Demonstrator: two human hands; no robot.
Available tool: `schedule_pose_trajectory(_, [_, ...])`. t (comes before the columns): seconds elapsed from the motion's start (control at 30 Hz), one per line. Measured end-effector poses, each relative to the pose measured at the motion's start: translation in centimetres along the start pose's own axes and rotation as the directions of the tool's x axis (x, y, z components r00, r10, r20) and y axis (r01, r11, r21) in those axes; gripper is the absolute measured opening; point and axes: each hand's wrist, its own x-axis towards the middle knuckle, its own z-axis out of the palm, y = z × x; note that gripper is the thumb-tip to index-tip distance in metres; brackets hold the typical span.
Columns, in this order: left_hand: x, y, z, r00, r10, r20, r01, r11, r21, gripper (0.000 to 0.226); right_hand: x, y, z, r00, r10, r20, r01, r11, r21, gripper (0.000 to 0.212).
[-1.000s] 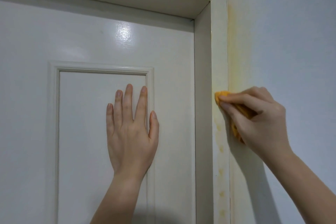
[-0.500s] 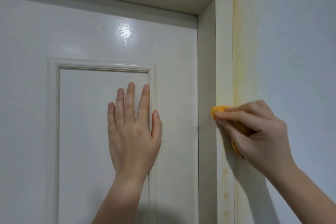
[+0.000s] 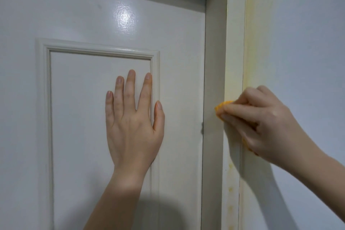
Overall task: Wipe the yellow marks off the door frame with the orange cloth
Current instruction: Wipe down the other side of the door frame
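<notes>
While left hand [image 3: 130,121] lies flat, right hand [image 3: 261,123] pinches orange cloth [image 3: 223,105] against upright door frame [image 3: 234,43]

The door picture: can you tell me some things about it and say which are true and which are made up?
1. The left hand lies flat on the door. True.
2. The right hand holds a blue sponge. False: it holds an orange cloth.
3. The cloth is pressed on the door frame. True.
4. All yellow marks are gone. False: spots remain on the frame below the cloth.
5. The left hand grips a handle. False: no handle is in view.
</notes>
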Motion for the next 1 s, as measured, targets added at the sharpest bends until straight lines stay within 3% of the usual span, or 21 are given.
schedule_pose_trajectory(0.27, [-0.1, -0.1, -0.1, 1.0, 0.004, 0.006, -0.004, 1.0, 0.001, 0.061, 5.8, 1.7, -1.5, 0.996, 0.07, -0.058, -0.072, 0.997, -0.034, 0.012])
schedule_pose_trajectory(0.57, [-0.5, -0.6, -0.3, 0.999, 0.017, 0.029, -0.017, 1.0, -0.007, 0.062, -1.2, -0.6, -0.1, 0.998, -0.004, 0.06, 0.002, 1.0, 0.03, 0.014])
schedule_pose_trajectory(0.77, [-0.7, -0.6, -0.4, 0.999, 0.014, 0.047, -0.013, 1.0, -0.008, 0.062, -0.5, -0.5, 0.3, 0.979, 0.137, -0.152, -0.134, 0.991, 0.025, 0.011])
schedule_pose_trajectory(1.0, [-1.1, -1.2, -0.3, 0.996, 0.054, 0.072, -0.054, 0.998, 0.01, 0.064, -2.9, -2.3, 2.3, 0.968, 0.126, -0.218, -0.132, 0.991, -0.014, 0.015])
